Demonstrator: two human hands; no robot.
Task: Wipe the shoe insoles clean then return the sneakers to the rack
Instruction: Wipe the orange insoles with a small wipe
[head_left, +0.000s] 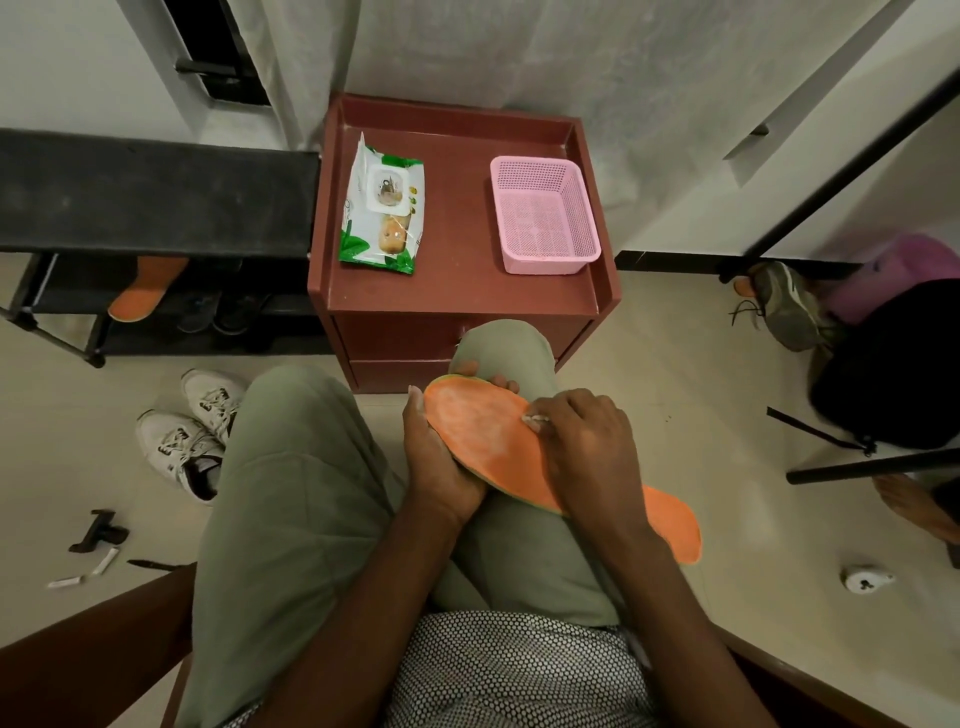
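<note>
A seated person holds an orange insole (488, 431) across the right knee, its heel end jutting out to the near right. The left hand (441, 457) cups the insole from beneath, fingers curled up around its far edge and toe. The right hand (587, 447) lies on top of it, fingers bent and pinching a small white wipe (537, 420) against the orange surface, which looks pale and smeared near the toe.

On the floor to the left, a pair of white sneakers (192, 431) sits side by side, laces up. Farther left stands a black shoe rack (150, 192); a second orange insole (145, 291) leans on its lower shelf beside dark shoes.

Straight ahead is a red-brown cabinet (457, 291) with a rimmed top. A green and white pack of wet wipes (382, 208) lies on its left half, and a pink mesh basket (545, 215) stands on the right half, well apart from the pack.

A grey shoe (789, 304) rests on the floor at far right.
</note>
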